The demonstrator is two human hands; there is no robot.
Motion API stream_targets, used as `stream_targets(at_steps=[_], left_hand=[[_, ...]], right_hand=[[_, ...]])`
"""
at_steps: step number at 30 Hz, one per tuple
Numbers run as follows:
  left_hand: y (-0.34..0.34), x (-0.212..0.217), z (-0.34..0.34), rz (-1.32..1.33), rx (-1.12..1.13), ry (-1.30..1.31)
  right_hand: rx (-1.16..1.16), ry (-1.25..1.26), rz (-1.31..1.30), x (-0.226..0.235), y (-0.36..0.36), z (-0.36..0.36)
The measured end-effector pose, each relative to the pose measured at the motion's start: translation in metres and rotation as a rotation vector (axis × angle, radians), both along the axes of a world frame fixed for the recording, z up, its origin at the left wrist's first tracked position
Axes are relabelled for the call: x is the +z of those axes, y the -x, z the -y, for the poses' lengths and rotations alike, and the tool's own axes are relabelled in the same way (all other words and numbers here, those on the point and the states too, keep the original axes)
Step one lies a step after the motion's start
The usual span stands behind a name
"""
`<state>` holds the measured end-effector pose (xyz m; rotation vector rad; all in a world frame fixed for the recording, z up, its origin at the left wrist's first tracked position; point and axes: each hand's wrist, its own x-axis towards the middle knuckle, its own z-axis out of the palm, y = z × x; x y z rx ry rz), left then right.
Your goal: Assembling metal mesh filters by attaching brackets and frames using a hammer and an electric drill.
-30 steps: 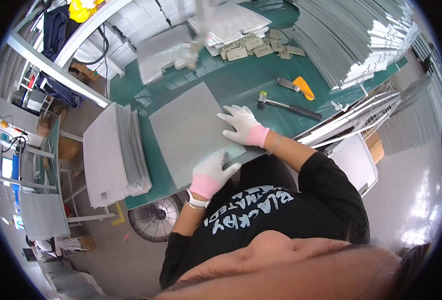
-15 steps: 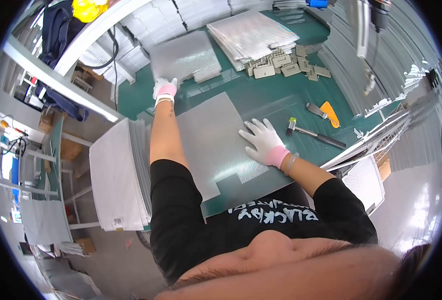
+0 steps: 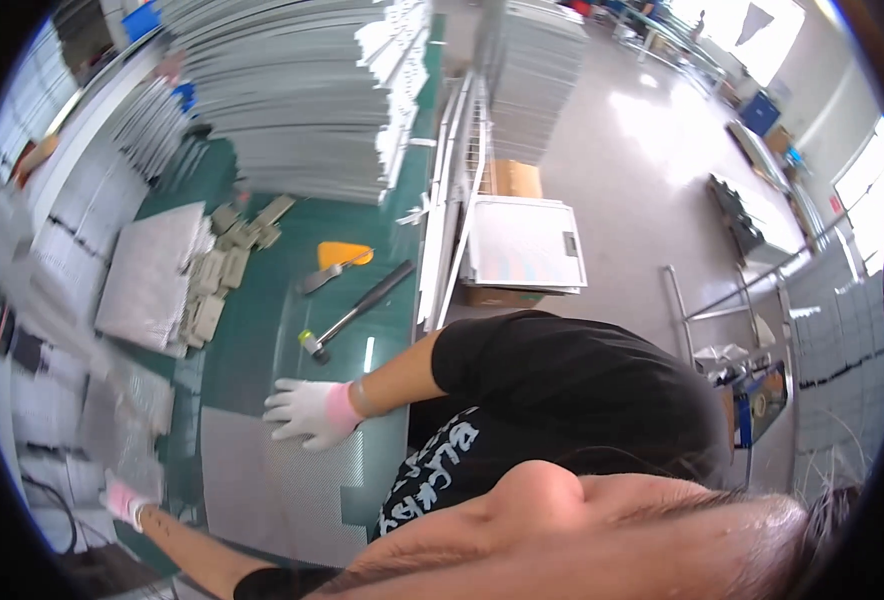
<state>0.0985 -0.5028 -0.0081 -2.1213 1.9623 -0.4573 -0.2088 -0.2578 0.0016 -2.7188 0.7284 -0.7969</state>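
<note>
My right hand (image 3: 312,413), in a white glove with a pink cuff, lies flat with spread fingers on a grey finely ribbed sheet (image 3: 262,490) that has a notched edge. Out to the left, my gloved left hand (image 3: 125,502) is at the edge of a stack of translucent sheets (image 3: 127,425); blur hides its fingers. Beyond the right hand lie a hammer (image 3: 362,305) with a black grip and a yellow-green tip, and a scraper (image 3: 340,264) with an orange handle.
Several beige plastic pieces (image 3: 217,275) lie against another stack of sheets (image 3: 152,275) on the green table (image 3: 262,360). Tall piles of grey panels (image 3: 292,110) stand at the far side. Right of the table edge, a white framed panel (image 3: 524,243) rests on cardboard.
The view has swung to the right, bringing the floor and far windows in. My right hand stays flat on the sheet, and my left arm still reaches out to the stack.
</note>
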Motion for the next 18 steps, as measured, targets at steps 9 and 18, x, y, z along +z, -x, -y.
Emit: stream_targets(at_steps=[9, 18], left_hand=[[-0.029, 0.017, -0.016, 0.765, -0.088, 0.148], [-0.125, 0.073, -0.170, 1.641, 0.022, 0.087]], right_hand=[[-0.020, -0.037, -0.054, 0.000, 0.005, 0.000], [0.072, -0.018, -0.016, 0.011, -0.001, -0.003]])
